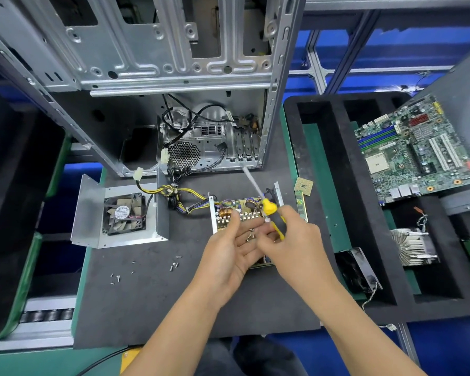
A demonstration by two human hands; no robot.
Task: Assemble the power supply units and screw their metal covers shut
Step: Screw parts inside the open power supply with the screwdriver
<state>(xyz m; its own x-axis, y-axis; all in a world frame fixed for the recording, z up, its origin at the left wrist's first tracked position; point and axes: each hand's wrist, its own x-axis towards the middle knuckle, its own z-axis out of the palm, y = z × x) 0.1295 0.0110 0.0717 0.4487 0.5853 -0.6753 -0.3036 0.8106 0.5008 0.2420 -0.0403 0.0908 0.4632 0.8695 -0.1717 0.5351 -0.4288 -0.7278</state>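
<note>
Left hand (232, 249): palm up, fingers relaxed and spread, cupping several small screws (250, 234). Right hand (291, 240): fingers curled about a yellow-handled screwdriver (266, 204), fingertips reaching into the left palm at 9 o'clock; whether they pinch a screw cannot be told. Open power supply board (239, 210): directly beneath both hands, partly hidden, with the fan cover (120, 215) at 9 o'clock.

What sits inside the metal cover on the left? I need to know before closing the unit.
Inside the cover sits a black fan, label up. Its wiring and mounting are not visible.
</note>
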